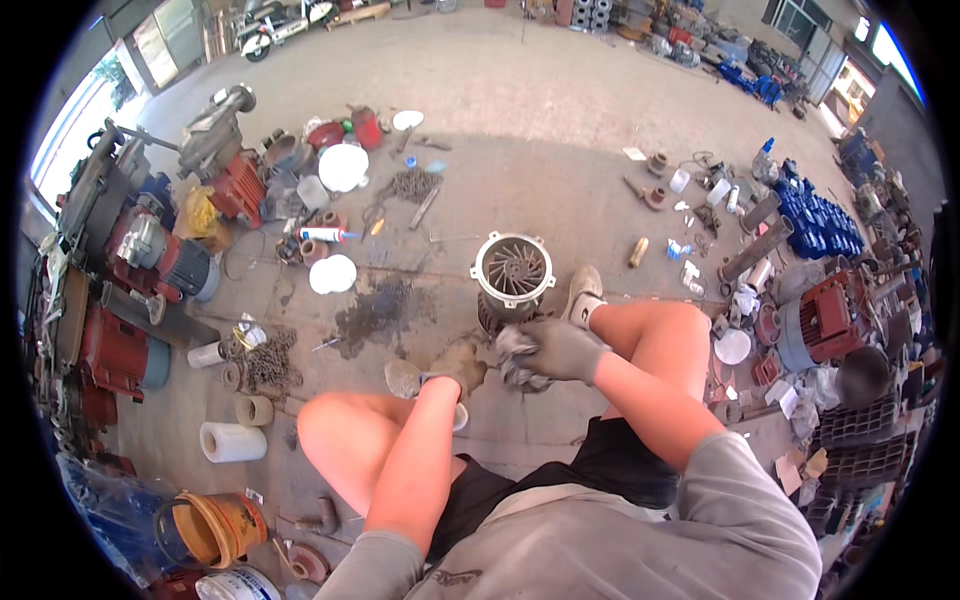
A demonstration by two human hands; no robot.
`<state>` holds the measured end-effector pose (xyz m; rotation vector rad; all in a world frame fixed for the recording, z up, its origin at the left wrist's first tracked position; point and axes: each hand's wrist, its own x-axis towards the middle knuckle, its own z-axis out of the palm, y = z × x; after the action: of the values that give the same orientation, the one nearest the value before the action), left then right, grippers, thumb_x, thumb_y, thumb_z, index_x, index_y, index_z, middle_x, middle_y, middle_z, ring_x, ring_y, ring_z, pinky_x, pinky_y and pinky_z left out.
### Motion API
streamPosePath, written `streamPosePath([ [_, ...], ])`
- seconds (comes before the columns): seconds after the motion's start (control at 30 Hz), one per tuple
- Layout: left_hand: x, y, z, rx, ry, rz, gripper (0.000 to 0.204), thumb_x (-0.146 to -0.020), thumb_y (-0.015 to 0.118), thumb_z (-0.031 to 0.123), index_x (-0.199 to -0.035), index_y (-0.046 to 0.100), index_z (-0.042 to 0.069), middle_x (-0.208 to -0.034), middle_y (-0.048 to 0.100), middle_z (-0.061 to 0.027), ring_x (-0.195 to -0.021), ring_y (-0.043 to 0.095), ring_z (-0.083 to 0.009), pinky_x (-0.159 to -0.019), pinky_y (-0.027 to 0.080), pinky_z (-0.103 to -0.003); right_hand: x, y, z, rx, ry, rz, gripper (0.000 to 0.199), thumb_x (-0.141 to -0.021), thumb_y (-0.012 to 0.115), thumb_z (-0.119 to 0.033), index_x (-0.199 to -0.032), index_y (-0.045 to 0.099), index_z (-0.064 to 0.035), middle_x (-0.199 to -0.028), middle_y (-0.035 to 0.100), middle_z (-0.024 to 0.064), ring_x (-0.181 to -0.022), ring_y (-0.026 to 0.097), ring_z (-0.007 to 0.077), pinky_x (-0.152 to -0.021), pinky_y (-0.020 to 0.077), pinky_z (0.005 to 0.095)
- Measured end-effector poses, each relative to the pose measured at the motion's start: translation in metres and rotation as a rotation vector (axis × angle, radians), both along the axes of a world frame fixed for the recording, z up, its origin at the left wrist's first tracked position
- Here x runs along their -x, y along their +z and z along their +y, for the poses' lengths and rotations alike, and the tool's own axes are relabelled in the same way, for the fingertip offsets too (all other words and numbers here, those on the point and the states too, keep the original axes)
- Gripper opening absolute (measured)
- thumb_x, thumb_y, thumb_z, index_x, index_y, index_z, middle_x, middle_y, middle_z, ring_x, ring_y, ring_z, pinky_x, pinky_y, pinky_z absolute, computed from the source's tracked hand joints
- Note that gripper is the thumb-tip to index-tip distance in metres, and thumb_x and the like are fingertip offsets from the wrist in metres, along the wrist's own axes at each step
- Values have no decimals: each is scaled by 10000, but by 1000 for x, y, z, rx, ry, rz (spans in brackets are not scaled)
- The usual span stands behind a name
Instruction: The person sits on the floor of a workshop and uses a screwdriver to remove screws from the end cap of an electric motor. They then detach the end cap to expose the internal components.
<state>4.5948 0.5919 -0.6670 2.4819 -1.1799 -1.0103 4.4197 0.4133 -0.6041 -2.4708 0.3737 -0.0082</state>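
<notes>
A cylindrical metal motor housing (515, 268) stands on the floor in front of me, its lugged flange and finned fan-like wheel facing up. My right hand (566, 349), in a grey work glove, is closed on a crumpled grey rag (520, 362) beside the lower part of the housing. My left hand (458, 368), also gloved, is lower and to the left, apart from the housing. Its fingers are curled, and whatever they may hold is too small or hidden to make out. A light-coloured shoe (585, 290) is just right of the housing.
Red and grey motors (180, 262) line the left side. Chain (265, 365), a white roll (233, 442) and an orange bucket (215, 527) lie nearer. A sealant tube (325, 235) is at mid-left. Right are steel pipes (757, 250), blue parts (820, 215) and a red motor (830, 320).
</notes>
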Motion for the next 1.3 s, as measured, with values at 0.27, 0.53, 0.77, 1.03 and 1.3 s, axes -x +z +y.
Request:
streamPosePath([
  [0.27, 12, 9, 64, -75, -99, -138, 509, -974, 689, 466, -1406, 733, 200, -1236, 794, -180, -1134, 759, -356, -1000, 552, -467, 190, 97, -78, 177, -937, -1169, 339, -1040, 751, -56, -1349, 614, -27, -1151, 697, 84, -908, 698, 152, -740, 591, 294],
  [0.53, 8, -39, 96, 90, -57, -6, 388, -942, 740, 295, -1241, 784, 52, -1090, 793, -237, -1066, 769, -371, -929, 577, -444, 340, -1, -62, 299, -1363, -643, 959, -881, 905, -267, -1632, 387, 28, -1566, 509, 265, -1413, 548, 423, -1178, 459, 489],
  [0.77, 52, 82, 78, 433, -144, 62, 679, -948, 793, 369, -1545, 595, 115, -1362, 727, -210, -1231, 712, -381, -1065, 551, -451, 236, 114, 26, -145, -816, -855, 1249, -842, 939, -271, -1727, 109, 24, -1686, 362, 238, -1541, 430, 385, -1258, 378, 501],
  [1.03, 16, 214, 31, 550, -358, 52, 878, -875, 857, 258, -1627, 453, 53, -1332, 723, -218, -1253, 686, -394, -1069, 546, -456, 55, 111, 102, -189, 276, -439, 1147, -793, 941, -492, -1677, 351, -62, -1553, 531, 276, -1385, 577, 455, -1172, 462, 509],
  [1.3, -128, 98, 78, 316, 386, -219, 598, -1027, 746, 309, -1531, 577, 34, -1249, 764, -163, -1014, 748, -245, -865, 595, -470, -13, 41, -34, 294, 122, 270, 1276, -804, 919, -512, -1735, 177, -52, -1443, 599, 284, -1331, 628, 437, -1068, 545, 508],
])
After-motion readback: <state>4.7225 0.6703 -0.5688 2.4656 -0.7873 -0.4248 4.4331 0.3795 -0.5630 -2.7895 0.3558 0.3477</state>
